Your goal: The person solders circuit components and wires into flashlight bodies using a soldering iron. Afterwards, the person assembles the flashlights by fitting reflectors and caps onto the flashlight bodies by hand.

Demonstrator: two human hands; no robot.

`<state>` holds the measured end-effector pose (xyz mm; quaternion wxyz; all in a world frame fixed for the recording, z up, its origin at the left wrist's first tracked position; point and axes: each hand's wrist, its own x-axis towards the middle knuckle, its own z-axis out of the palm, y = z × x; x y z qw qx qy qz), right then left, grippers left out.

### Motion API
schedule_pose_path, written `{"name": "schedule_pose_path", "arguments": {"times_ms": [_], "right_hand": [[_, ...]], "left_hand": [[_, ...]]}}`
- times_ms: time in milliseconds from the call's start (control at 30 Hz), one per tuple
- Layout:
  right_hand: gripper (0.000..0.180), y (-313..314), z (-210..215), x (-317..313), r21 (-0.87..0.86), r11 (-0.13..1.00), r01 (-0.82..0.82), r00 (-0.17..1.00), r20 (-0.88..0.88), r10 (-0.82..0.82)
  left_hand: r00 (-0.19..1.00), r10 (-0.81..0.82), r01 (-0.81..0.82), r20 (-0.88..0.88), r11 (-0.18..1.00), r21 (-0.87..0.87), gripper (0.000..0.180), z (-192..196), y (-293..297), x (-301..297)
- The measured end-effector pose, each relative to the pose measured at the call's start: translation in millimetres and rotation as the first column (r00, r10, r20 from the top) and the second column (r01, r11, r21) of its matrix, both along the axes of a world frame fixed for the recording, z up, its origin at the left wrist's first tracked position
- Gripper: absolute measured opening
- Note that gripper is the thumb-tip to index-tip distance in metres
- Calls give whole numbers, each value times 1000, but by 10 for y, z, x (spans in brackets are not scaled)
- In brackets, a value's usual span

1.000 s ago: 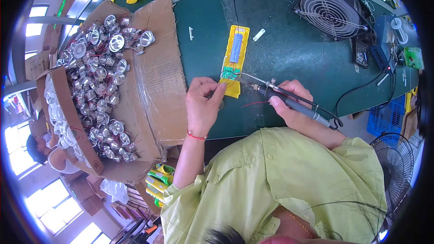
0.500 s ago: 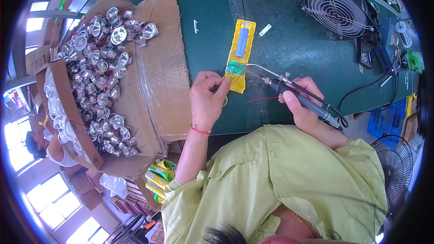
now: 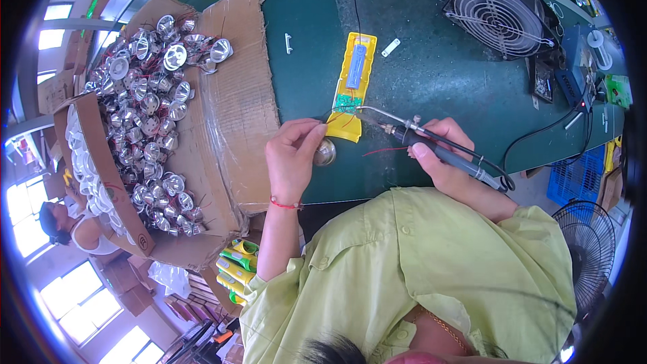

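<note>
A yellow plastic torch housing [image 3: 346, 129] lies on the green bench in front of me, holding a blue cylindrical battery [image 3: 356, 67] and a small green circuit board [image 3: 345, 104]. My left hand [image 3: 291, 158] is closed, thumb and forefinger pinching a thin wire [image 3: 335, 118] beside the board. In my right hand [image 3: 445, 155] is a soldering iron [image 3: 431, 146] with a bent metal solder-feed tube; its tip points at the board's right side. A silver reflector cup [image 3: 325, 154] rests on the bench, right of my left hand. Near the iron lies a loose red wire [image 3: 385, 152].
Many reflector lamp cups [image 3: 151, 104] are heaped on cardboard [image 3: 239, 94] at left, beside a box of white rings [image 3: 84, 155]. A black fan [image 3: 499, 17] and a soldering station [image 3: 576, 71] stand at the far right. Small white plastic pieces [image 3: 391, 47] lie near the housing.
My left hand has shifted left and slightly down, uncovering the reflector cup. The housing has moved a little left, and the soldering iron with my right hand has followed slightly left and down.
</note>
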<state>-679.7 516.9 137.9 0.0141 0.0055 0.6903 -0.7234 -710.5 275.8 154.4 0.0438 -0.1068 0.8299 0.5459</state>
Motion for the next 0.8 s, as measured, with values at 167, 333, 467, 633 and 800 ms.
{"name": "schedule_pose_path", "arguments": {"times_ms": [167,333,467,633,800], "right_hand": [[18,-38,-30,-45,68,997,-49,996,-69,54],[18,-103,-9,-80,82,997,-8,999,-38,11],[18,-118,-14,-98,77,997,-6,998,-64,11],[18,-141,-64,-105,59,998,1,999,-39,1],[17,-99,-76,-107,79,997,-13,999,33,11]], "left_hand": [[998,17,-18,56,1000,10,11,88,55,-11],[990,-73,56,-121,989,-138,11,-7,131,-113],[985,-156,137,-80,970,-199,12,3,163,-157],[985,-168,173,47,971,-166,13,0,133,-232],[983,-183,182,5,975,-126,13,-19,121,-234]]}}
